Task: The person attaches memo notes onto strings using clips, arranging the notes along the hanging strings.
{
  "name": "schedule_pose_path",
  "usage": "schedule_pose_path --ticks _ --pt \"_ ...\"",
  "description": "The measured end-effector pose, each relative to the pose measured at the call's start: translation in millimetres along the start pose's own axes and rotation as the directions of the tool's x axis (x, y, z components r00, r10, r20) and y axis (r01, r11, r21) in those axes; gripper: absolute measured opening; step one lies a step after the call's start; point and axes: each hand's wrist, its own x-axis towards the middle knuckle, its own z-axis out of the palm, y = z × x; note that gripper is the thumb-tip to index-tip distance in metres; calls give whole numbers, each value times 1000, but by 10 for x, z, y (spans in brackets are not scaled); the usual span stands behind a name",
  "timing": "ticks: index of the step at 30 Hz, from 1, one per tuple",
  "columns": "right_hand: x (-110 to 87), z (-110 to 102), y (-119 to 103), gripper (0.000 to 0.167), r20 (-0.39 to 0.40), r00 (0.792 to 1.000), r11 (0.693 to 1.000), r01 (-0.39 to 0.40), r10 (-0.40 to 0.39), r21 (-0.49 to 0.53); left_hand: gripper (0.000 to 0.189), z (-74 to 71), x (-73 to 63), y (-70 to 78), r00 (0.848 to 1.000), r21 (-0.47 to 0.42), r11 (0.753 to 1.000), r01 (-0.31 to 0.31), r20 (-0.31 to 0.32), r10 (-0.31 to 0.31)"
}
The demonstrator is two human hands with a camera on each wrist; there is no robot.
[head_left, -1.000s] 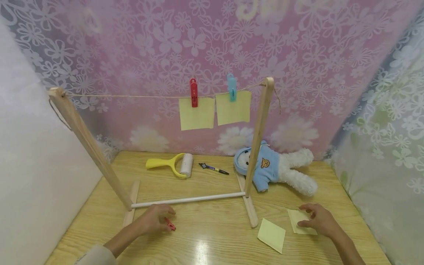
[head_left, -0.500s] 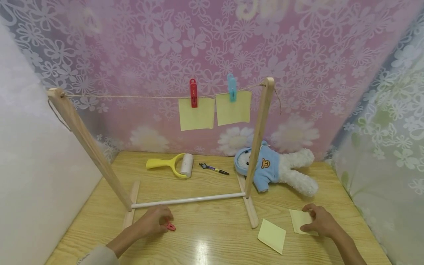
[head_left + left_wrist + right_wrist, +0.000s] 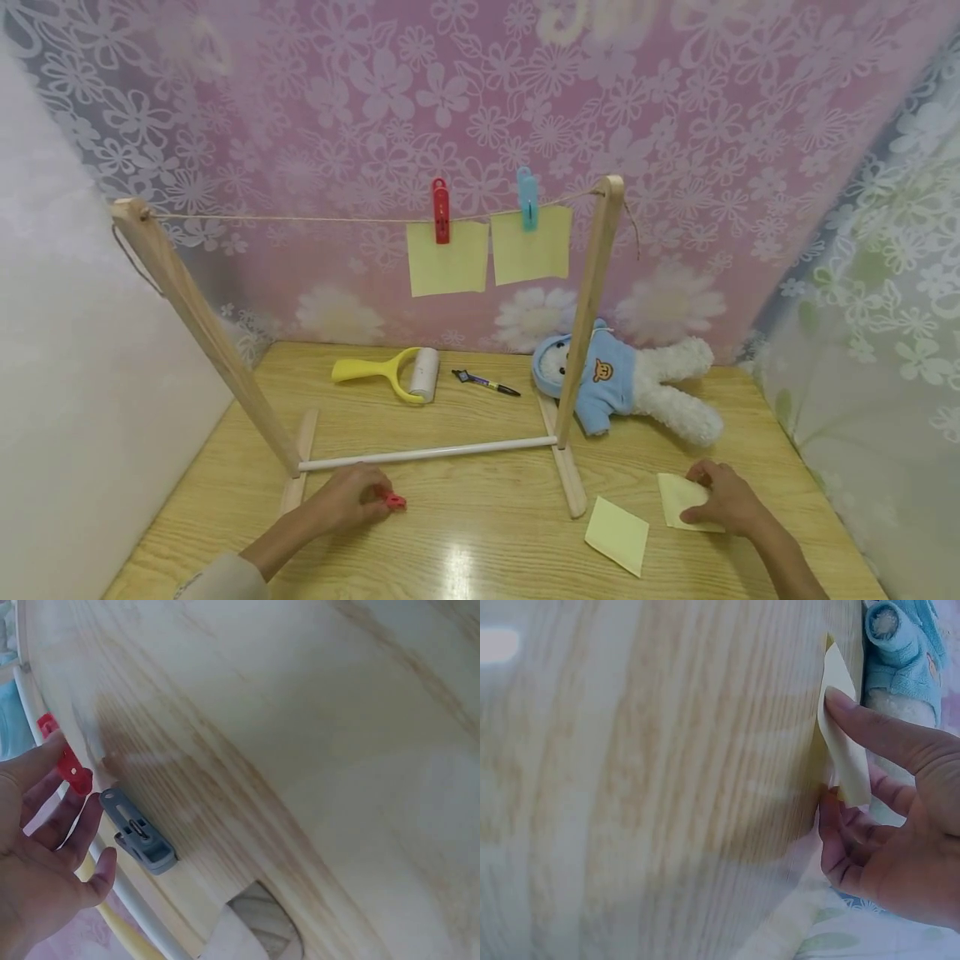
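My left hand point(image 3: 347, 500) pinches a red clothespin point(image 3: 395, 502) between thumb and fingers, low over the table near the stand's left foot. Just beyond those fingertips, in the left wrist view, a grey-blue clothespin point(image 3: 139, 832) lies on the wood; the hand hides it from the head view. At the right, my right hand point(image 3: 731, 500) holds a yellow paper note point(image 3: 677, 500) by its edge, and in the right wrist view the note point(image 3: 845, 742) bends under the thumb. A second yellow square point(image 3: 618, 536) lies flat to its left.
A wooden stand point(image 3: 588, 308) carries a string point(image 3: 300, 218), where a red peg point(image 3: 441, 212) and a blue peg point(image 3: 528, 200) hold two yellow notes. A white rod point(image 3: 427, 454) joins its feet. Behind lie a lint roller point(image 3: 367, 367), a pen point(image 3: 486, 383) and a plush toy point(image 3: 611, 375).
My left fingers have closed on the red clothespin and turned it, shifting it slightly right and up. The right fingers have gathered at the note's edge, and the note has slid slightly right.
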Motion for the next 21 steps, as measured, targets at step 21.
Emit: schedule_pose_path --ticks 21 --pt "-186 -118 -143 73 10 1000 984 -21 20 175 38 -253 96 192 987 -201 971 129 -68 -145"
